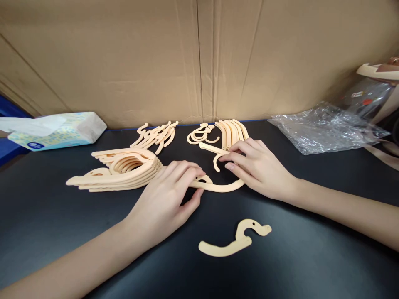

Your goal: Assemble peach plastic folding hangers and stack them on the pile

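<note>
Hands at work on a black table, where we are fitting together cream plastic hanger parts; our left hand pinches the end of a curved arm piece, thumb below and fingers closed on top of it; our right hand holds a small hook piece between fingertips drawn together, just above the arm's middle; the step in hand looks to us like joining hook to arm, and the next move would call for lining the hook's foot up with the arm's socket and pressing it home while the left hand steadies the arm flat; a spare arm piece lies alone near the table's front edge; left of our hands sits a stack of finished-looking arms, touching the left fingers' side; behind it a row of loose hooks, and to the right more hooks beside a fanned bundle of arms; as for containers, a tissue pack at far left has a sheet pulled up; a crumpled clear bag at right, contents we cannot tell; cardboard wall behind
</note>
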Demonstrator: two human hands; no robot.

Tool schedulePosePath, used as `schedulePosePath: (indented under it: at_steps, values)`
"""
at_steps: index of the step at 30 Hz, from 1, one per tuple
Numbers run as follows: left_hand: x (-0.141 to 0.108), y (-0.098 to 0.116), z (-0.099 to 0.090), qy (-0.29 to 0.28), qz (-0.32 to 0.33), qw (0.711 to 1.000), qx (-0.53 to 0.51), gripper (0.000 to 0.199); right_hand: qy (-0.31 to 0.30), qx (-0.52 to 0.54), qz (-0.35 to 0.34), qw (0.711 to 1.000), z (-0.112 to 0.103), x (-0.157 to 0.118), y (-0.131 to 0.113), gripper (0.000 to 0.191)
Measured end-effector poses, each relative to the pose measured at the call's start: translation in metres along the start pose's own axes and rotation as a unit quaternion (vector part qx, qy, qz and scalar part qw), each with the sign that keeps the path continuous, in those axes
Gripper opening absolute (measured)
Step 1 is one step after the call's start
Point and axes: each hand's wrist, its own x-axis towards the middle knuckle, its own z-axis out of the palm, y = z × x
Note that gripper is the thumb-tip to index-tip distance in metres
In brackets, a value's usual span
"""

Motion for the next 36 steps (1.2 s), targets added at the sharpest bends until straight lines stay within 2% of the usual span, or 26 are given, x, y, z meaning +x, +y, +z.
schedulePosePath:
  at_steps: [5, 19, 23, 30, 36]
  values:
    - [-0.0004, -0.0015, 0.0017, 0.044, -0.018, 0.996, 0.07, 0.011, -0.015, 0.019, -0.007, 1.0, -0.0013, 0.0007, -0.0014, 0.028]
    - [-0.0012, -0.002, 0.004, -0.003, -0.08, 0.996, 0.031, 0.015, -0.041, 0.077, -0.059, 0.994, -0.0038, 0.0015, -0.0013, 0.031]
    - [-0.0022, -0.0019, 0.0037, 0.004, -0.084, 0.996, 0.027, 0.019, -0.045, 0.094, -0.083, 0.991, -0.0043, 0.0013, -0.0009, 0.034]
    - [0.0018, -0.0012, 0.0008, -0.017, -0.075, 0.997, 0.023, 0.024, -0.055, 0.098, -0.135, 0.984, -0.0045, 0.0004, -0.001, 0.036]
    - [0.0018, -0.0016, 0.0006, -0.027, -0.068, 0.997, 0.02, 0.025, -0.061, 0.096, -0.146, 0.983, -0.0061, 0.0015, -0.0026, 0.037]
